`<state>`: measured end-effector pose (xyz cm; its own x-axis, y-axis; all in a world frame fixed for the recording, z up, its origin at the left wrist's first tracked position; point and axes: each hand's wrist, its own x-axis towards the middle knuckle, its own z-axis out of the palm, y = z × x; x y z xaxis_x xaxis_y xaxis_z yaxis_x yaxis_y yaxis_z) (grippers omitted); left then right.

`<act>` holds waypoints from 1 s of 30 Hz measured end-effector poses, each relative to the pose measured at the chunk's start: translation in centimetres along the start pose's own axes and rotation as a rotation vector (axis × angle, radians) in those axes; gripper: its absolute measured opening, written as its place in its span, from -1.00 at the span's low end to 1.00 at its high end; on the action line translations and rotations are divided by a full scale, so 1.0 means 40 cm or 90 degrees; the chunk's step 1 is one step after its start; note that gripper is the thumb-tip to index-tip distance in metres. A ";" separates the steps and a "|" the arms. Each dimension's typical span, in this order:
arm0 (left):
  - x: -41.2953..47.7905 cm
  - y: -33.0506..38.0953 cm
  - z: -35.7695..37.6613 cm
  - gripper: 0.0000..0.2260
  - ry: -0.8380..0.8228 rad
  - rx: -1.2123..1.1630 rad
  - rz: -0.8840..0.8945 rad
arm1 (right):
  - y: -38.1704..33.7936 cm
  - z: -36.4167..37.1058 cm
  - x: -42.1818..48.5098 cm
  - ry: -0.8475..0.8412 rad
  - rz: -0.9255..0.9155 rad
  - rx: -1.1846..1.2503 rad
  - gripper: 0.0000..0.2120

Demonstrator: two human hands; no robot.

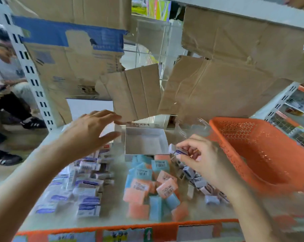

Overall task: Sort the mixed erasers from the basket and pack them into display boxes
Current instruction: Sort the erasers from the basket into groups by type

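Erasers (153, 182) are lying sorted in three piles; your right hand (201, 159) is pinching one eraser (178, 151) beside the empty centre-frame box (144, 144), left hand (91, 131) spread.

Left hand (93, 131) splayed; right hand (199, 158), pinch grip

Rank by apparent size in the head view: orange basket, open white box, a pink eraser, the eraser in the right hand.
orange basket
white box
pink eraser
held eraser, partly covered by the right hand, so least sure
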<state>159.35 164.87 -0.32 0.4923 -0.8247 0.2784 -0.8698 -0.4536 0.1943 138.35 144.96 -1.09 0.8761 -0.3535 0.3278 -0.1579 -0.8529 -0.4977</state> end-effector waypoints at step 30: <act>-0.125 -0.267 -0.020 -0.53 -0.013 -0.045 -0.007 | -0.322 0.374 0.042 -0.075 -0.006 -0.006 -0.85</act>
<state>166.20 174.10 -3.04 0.5009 -0.8264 0.2572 -0.8591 -0.4384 0.2642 148.66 161.08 -6.15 0.9247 -0.2990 0.2358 -0.1538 -0.8597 -0.4871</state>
